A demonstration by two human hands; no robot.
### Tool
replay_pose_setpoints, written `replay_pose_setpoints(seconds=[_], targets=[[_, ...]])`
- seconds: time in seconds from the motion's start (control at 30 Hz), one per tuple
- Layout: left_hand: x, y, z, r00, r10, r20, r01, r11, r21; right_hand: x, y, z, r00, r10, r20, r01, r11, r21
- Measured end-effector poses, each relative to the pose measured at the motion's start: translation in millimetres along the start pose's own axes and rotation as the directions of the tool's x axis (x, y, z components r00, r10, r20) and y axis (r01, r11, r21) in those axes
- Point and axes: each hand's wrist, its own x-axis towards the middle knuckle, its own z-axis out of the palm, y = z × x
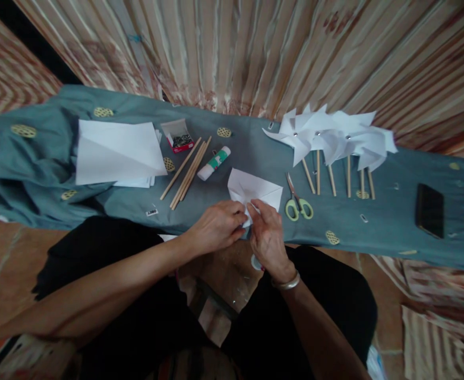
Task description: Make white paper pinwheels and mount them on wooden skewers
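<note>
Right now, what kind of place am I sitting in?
Likely a home craft corner: a low surface draped in a teal cloth, with finished paper pinwheels, scissors, a glue stick, and striped curtains behind.

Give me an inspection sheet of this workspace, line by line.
Surface: blue-grey cloth with yellow patches, rumpled at the left end.
Job's things: folded white paper, pinched at its near corner by both hands.
Clutter: paper stack, open box of pins, loose sticks, glue stick, green scissors, finished pinwheels on sticks, black phone.
Hands: left hand and right hand both closed on the paper; a bangle on the right wrist.
Cables: nothing seen.
Surroundings: striped fabric behind; reddish tiled floor.
</note>
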Motion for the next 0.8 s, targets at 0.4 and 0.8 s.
replay_pose_setpoints(seconds=[0.4,0.8], targets=[[-2,0,-3,0.999,0.032,-0.015,-0.032,0.999,0.038,56,53,-13,0.994,0.105,-0.023,-0.107,0.983,-0.147],[-6,-24,-24,0.992,0.074,-0.101,-0.062,0.992,0.114,49,67,-43,0.963,0.268,0.037,-0.271,0.957,0.108]])
